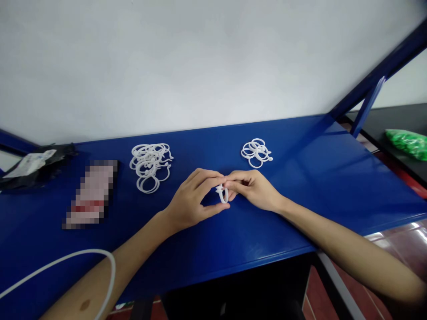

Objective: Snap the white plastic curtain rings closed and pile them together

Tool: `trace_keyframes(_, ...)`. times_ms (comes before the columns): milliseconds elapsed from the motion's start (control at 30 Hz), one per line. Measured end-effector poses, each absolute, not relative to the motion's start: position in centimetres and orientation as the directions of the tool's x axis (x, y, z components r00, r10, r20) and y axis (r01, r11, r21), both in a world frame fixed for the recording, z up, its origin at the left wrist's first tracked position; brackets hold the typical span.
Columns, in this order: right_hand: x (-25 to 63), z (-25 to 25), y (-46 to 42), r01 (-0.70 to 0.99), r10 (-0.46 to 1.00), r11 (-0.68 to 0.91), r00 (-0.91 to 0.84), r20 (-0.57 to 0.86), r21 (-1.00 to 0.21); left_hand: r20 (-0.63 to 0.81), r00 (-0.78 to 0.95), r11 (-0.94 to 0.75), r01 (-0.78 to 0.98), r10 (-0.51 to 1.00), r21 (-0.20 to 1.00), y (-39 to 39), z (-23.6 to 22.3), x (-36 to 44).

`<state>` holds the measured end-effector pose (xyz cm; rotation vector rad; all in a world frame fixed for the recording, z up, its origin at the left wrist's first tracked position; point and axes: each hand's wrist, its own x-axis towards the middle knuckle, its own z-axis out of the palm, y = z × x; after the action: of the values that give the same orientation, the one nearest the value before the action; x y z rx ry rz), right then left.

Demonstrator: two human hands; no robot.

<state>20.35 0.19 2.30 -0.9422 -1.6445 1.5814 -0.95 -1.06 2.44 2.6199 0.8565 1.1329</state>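
Observation:
Over the middle of the blue table (300,186), my left hand (191,200) and my right hand (253,189) meet, and both pinch one small white plastic ring (223,194) between their fingertips. The ring stands on edge between the two hands. A larger heap of white rings (150,165) lies behind my left hand. Behind my right hand sits a smaller heap of white rings (256,152).
A blurred flat object (91,193) lies at the left on the table. A black bag with a white label (33,166) sits at the far left. A white cable (66,262) curves over my left forearm. A green bag (408,143) rests on a dark surface at right.

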Motion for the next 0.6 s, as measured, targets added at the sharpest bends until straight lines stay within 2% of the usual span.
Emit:
trace_keyframes(67, 20.5, 2.6, 0.0, 0.219, 0.890, 0.232, -0.441, 0.116, -0.948, 0.588, 0.533, -0.792, 0.458, 0.608, 0.403, -1.1, 2.3, -1.0)
trace_keyframes(133, 20.7, 3.1, -0.3, 0.368, 0.876, 0.443, -0.373, 0.307, -0.818, 0.552, 0.521, -0.757, 0.503, 0.651, 0.418, -1.0, 2.0, -1.1)
trace_keyframes(233, 21.0, 3.6, -0.7, 0.383, 0.773, 0.623, -0.437, 0.461, -0.682, 0.545, 0.531, -0.756, 0.533, 0.649, 0.381, -0.9, 1.6, -1.2)
trace_keyframes(400, 21.0, 3.4, -0.9, 0.314, 0.625, 0.749, -0.626, 0.466, -0.584, 0.568, 0.599, -0.818, 0.499, 0.565, 0.287, -0.9, 1.7, -1.0)
trace_keyframes(600, 21.1, 3.2, -0.9, 0.275, 0.614, 0.734, -0.661, 0.432, -0.621, 0.531, 0.648, -0.833, 0.488, 0.547, 0.263, -1.1, 1.8, -1.0)
